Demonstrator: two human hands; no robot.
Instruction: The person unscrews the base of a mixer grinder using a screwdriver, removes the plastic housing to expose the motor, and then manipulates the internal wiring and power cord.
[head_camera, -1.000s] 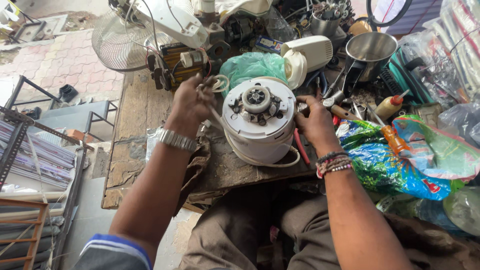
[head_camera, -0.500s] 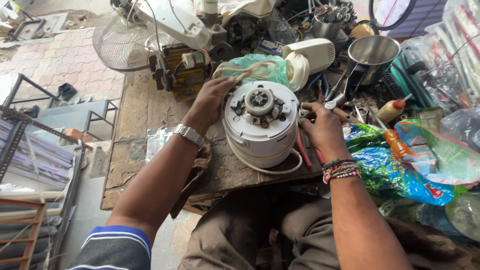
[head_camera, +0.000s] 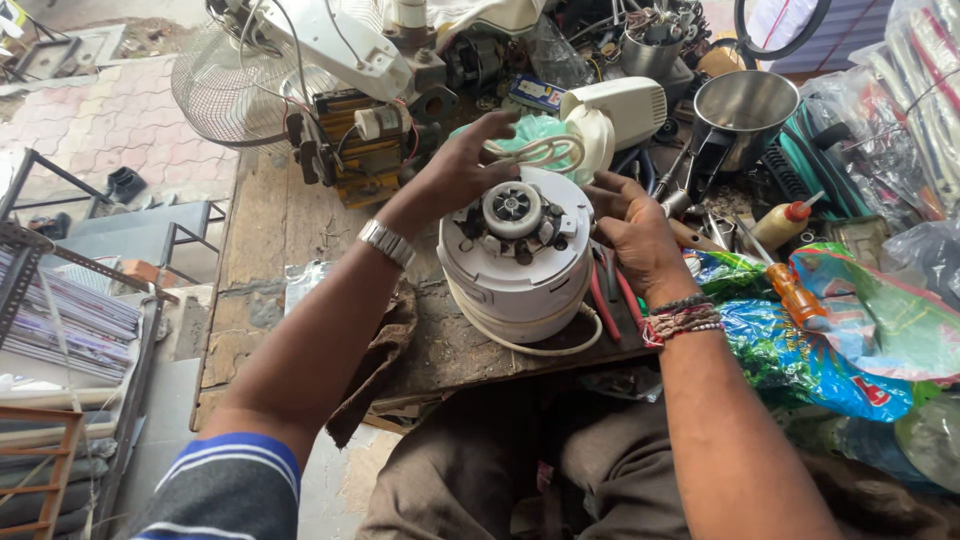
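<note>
A round white appliance base stands on the wooden workbench, its motor coupling facing up. Its white power cord loops around the bottom and up to a coil at the back. My left hand is raised behind the base, fingers curled around that coil of cord. My right hand rests against the right side of the base, fingers touching its upper rim. A metal watch is on my left wrist, bead bracelets on the right.
A fan motor with yellow windings and a wire fan guard sit behind left. A steel pot, a white casing, a squeeze bottle, red-handled pliers, an orange screwdriver and plastic bags crowd the right.
My left hand has lifted from the base's left side to behind it, carrying the coiled cord. The right hand has moved up to the base's rim. The view has shifted slightly.
</note>
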